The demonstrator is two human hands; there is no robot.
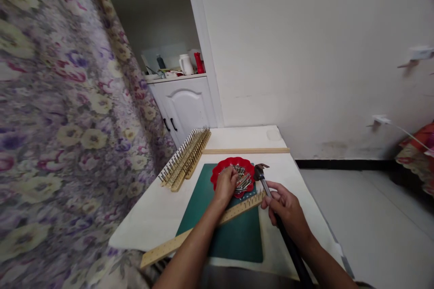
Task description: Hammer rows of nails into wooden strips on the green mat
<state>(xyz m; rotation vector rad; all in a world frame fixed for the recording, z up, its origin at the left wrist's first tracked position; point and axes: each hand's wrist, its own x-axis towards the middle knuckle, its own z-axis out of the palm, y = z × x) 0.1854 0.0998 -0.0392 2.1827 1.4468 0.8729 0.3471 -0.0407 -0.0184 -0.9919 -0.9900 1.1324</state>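
Observation:
My left hand [225, 184] reaches into a red scalloped dish [219, 172] filled with several metal nails [243, 180]; its fingers are curled among the nails, and what they pinch is hidden. My right hand [286, 207] is closed round the black handle of a claw hammer [261, 174], whose head hovers just right of the dish. A long wooden strip [237, 210] with a few nails driven in near its far end lies diagonally across a green cutting mat [237, 237], under both hands.
Wooden strips studded with rows of nails [186, 158] lie at the white table's [159, 212] left. A bare wooden strip [246, 151] lies across the far side. A floral curtain [61, 122] hangs left; white cabinet [185, 104] and wall stand behind.

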